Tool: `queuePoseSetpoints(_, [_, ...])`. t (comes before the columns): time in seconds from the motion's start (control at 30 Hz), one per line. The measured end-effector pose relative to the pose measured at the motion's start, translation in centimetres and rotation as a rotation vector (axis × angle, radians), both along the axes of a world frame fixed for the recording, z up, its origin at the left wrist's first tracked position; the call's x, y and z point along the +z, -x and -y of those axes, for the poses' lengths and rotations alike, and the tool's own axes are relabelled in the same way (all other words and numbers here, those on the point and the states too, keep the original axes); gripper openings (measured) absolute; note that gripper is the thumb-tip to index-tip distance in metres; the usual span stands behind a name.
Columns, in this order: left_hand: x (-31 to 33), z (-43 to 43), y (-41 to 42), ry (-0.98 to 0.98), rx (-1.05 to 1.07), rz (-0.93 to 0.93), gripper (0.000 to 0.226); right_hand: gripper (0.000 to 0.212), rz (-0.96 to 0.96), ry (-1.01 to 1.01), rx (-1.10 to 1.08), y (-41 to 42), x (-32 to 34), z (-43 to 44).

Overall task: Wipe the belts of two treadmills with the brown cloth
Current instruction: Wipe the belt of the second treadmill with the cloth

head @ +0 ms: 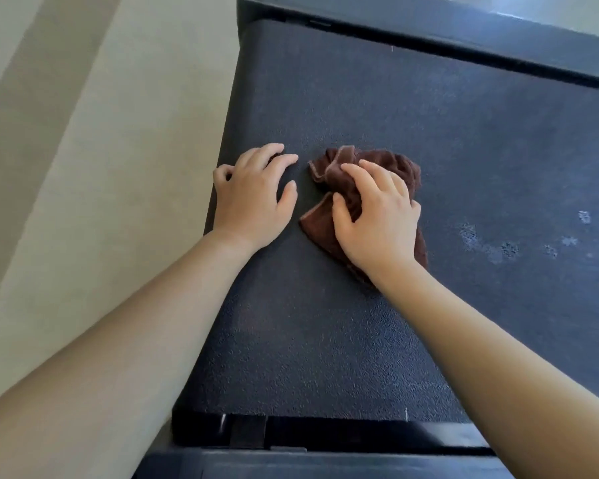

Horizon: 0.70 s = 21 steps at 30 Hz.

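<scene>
A dark textured treadmill belt fills most of the head view. The brown cloth lies bunched on it near the belt's left end. My right hand presses down on the cloth, fingers curled into its folds. My left hand rests on the belt just left of the cloth, at the belt's left edge, fingers spread and holding nothing. Pale dusty smudges mark the belt to the right of the cloth.
Black side rails run along the top and the bottom of the belt. A beige floor lies to the left of the treadmill.
</scene>
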<state>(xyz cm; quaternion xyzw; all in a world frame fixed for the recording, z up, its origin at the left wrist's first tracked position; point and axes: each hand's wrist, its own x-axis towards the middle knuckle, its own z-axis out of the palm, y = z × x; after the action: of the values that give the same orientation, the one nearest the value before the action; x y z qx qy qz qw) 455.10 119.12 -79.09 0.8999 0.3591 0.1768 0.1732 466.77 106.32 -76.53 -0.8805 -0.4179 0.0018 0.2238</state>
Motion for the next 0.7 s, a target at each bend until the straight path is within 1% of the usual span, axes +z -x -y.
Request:
queuePoseSetpoints(0.1, [0.5,-0.1,-0.2,0.056,0.005,0.020,0.038,0.041,-0.022,0.022,-0.022,1.4,0.2,0.3])
queuePoseSetpoints(0.2, [1.6,-2.0,0.4,0.066,-0.089,-0.052,0.042,0.041,-0.054,0.041,-0.024,2.3,0.3,0.1])
queuePoseSetpoints(0.3, [2.8,-5.9,0.9,0.084,-0.194,-0.225,0.047,0.039,-0.046,0.023,-0.025,2.2,-0.1,-1.1])
queuePoseSetpoints(0.43, [4.9,-8.9,0.8,-0.007,-0.427,-0.559,0.056,0.040,-0.053,0.010,-0.032,0.3,0.1,-5.0])
queuePoseSetpoints(0.53, [5.4,-10.0,1.1,-0.043,-0.505,-0.681,0.060,0.042,-0.053,0.011,-0.044,0.2,0.0,-6.0])
queuePoseSetpoints(0.6, [5.2,-10.5,1.4,-0.030,-0.530,-0.657,0.063,0.045,-0.054,0.029,-0.032,1.1,0.3,-5.2])
queuePoseSetpoints(0.7, [4.1,-11.1,2.1,0.067,-0.468,-0.479,0.066,0.047,-0.034,0.068,0.023,4.1,0.4,-3.9])
